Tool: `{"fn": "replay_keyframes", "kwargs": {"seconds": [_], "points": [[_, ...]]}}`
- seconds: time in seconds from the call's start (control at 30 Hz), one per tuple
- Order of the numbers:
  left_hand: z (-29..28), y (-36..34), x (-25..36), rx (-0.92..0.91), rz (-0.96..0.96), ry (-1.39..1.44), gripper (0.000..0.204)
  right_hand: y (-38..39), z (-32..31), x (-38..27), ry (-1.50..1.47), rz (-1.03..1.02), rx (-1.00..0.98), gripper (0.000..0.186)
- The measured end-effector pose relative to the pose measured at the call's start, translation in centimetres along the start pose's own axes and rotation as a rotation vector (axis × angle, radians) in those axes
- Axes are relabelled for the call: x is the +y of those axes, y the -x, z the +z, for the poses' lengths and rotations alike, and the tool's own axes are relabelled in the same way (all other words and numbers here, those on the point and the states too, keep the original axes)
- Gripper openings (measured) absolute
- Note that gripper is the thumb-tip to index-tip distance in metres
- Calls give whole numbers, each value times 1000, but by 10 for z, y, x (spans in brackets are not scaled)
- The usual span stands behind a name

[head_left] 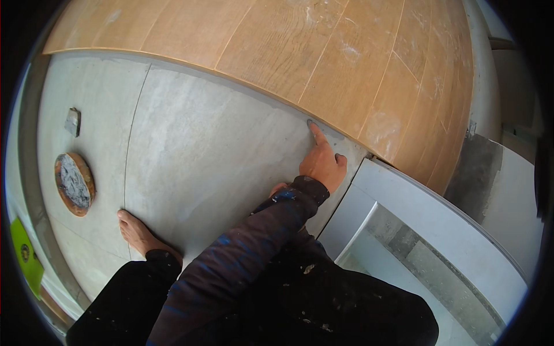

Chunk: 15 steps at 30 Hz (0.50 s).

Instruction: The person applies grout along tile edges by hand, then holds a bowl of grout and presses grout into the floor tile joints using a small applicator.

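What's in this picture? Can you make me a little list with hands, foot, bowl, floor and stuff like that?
Left hand: one of its fingers stretched out, tip near the wood's edge
Right hand: can't be seen
Left foot: bare, on the tiles
Bowl: round, brown, grey stuff inside, on the tiles
Block: small, beyond the bowl
Tiles: grey
Wood: planks, whitish smudges
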<state>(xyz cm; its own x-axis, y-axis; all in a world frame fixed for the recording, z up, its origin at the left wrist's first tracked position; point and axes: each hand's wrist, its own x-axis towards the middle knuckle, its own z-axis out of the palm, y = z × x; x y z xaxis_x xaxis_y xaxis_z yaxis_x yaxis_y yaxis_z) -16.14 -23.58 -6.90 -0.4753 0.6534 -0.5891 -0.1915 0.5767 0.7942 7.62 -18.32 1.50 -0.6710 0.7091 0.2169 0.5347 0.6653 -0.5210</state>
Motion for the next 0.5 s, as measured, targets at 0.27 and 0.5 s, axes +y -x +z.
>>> {"fn": "replay_keyframes", "kwargs": {"seconds": [0.27,0.5], "points": [[65,-32,1,25,126,618,111,49,-60,23,205,-9,53,27],[-40,33,-23,-76,185,314,72,63,91,-67,-220,69,-82,21]]}}
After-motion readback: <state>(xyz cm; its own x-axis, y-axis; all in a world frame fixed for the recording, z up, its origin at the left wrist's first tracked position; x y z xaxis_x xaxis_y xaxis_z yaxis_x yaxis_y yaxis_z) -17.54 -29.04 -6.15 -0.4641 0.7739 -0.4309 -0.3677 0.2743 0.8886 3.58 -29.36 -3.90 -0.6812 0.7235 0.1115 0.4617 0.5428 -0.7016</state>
